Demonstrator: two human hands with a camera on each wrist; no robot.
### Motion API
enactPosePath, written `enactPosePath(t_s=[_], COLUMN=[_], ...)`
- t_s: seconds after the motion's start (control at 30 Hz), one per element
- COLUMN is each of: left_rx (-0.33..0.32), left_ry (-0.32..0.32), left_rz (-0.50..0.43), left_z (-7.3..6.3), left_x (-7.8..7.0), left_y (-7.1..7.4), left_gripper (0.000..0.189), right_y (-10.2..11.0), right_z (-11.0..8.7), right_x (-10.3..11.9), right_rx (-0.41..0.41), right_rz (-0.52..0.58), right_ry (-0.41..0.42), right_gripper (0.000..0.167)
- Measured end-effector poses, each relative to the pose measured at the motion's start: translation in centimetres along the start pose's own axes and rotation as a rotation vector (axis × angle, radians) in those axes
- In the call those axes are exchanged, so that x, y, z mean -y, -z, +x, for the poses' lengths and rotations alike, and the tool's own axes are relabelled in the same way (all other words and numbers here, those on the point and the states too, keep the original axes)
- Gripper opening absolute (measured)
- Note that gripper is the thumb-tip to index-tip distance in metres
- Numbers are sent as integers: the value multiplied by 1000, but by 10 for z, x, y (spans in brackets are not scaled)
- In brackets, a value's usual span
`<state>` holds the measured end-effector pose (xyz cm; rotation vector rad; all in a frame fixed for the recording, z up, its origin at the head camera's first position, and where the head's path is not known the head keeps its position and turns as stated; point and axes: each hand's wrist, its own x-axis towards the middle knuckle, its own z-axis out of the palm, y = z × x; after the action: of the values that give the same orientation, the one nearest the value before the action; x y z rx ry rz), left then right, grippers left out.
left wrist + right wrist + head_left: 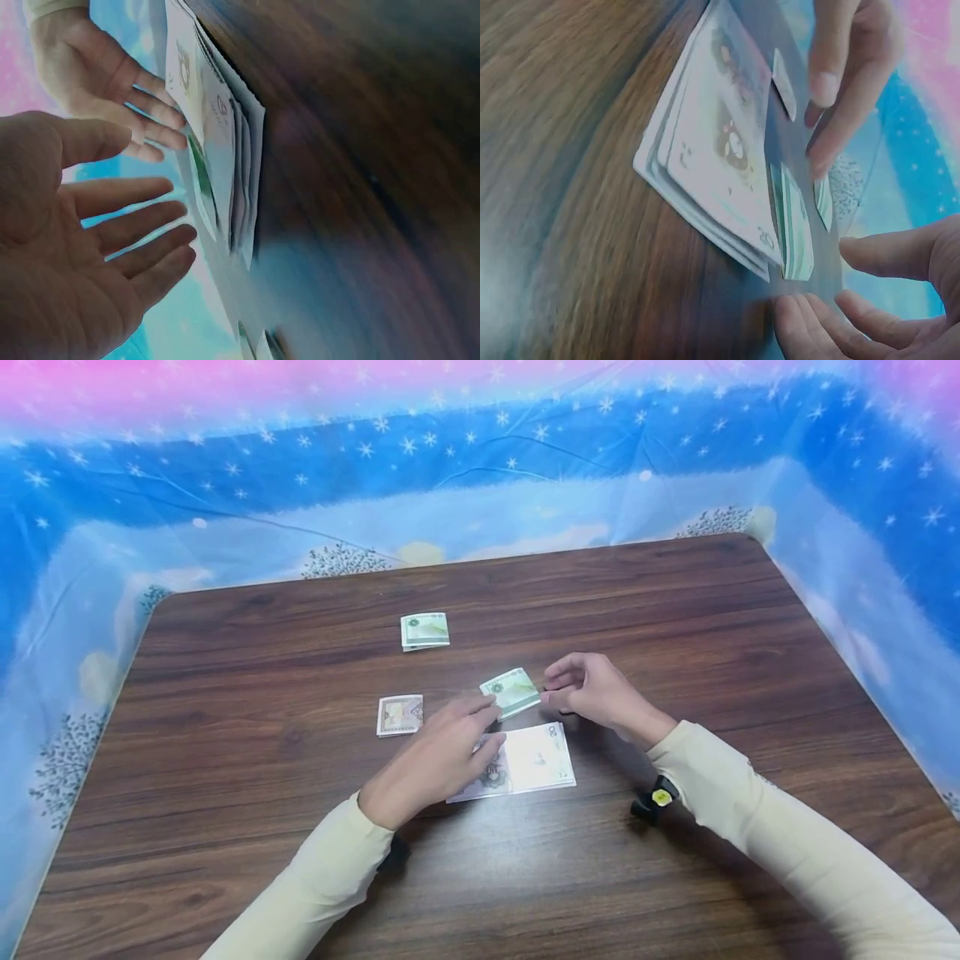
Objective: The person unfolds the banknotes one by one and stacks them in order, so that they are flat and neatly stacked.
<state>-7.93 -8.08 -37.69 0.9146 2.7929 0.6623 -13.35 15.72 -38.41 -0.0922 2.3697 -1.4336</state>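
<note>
A folded green banknote (513, 690) lies on the table between my hands, behind a stack of purple-brown banknotes (542, 758) marked 20. My left hand (448, 742) hovers over the stack's left part, its fingers fairly straight in the left wrist view and its fingertips near the green note's left edge; contact there I cannot tell. At that note's right edge is my right hand (600, 692), thumb and bent fingers apart with a gap between them in the right wrist view. Neither hand holds anything.
Left of my left hand lies a folded brownish banknote (399, 716). Farther back is another folded green banknote (425, 630). The dark wooden table (735, 660) ends against a blue and pink snowflake-patterned cloth (480, 452).
</note>
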Motion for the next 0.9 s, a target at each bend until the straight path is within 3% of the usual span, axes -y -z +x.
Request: enactPosePath(t_s=[0.2, 0.43, 0.9], left_rx=[40, 71, 94], left_ry=[-64, -29, 3], left_rz=[25, 41, 40], left_z=[9, 11, 13], left_x=[2, 2, 0], left_y=[-3, -5, -6], left_gripper=[18, 13, 16], right_y=[-4, -6, -8], right_z=[2, 5, 11], right_x=[5, 8, 4], right_rx=[39, 56, 23], right_rz=[131, 253, 407], right_ry=[-76, -159, -165], right_gripper=[43, 44, 44])
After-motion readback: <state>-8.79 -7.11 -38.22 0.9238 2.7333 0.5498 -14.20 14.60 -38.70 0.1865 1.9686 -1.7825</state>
